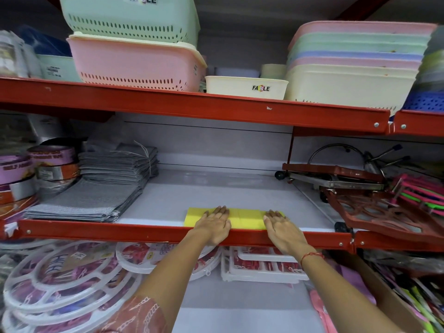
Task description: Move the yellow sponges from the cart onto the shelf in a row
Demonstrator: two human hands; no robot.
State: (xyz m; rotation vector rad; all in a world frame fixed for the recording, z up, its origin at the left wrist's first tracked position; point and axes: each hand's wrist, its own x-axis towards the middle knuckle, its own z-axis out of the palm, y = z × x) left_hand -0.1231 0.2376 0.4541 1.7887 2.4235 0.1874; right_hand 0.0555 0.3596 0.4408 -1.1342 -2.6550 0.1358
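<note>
Head view: the yellow sponges lie side by side in a row on the white middle shelf, at its front edge just behind the red front rail. The left hand lies flat, palm down, fingers extended and close together, on the left part of the row; the wrist crosses the rail. The right hand lies flat in the same manner on the right end of the row, fingers extended; neither hand grips a sponge. A red thread bracelet encircles the right wrist, and a patterned sleeve covers the left upper arm. To the left on the same shelf, a stack of grey cloths lies flat, with a tied bundle of folded grey cloths behind it and round lilac-labelled tins stacked at the far left. To the right, a red folding trolley lies tilted, apart from the sponges. Upper shelf containers: a mint perforated basket is nested in a pink perforated basket; contents of either cannot be determined. A small cream tub labelled "FABLE" stands between these and a nested stack of pastel tubs, cream at the bottom, pink at the top; only the rims of the inner tubs are visible. A blue perforated basket sits at the far right. Below the middle shelf, white round hanger racks in clear wrap are stacked at the left, and a white rectangular rack lies beneath the hands. The cart is not identifiable.
</note>
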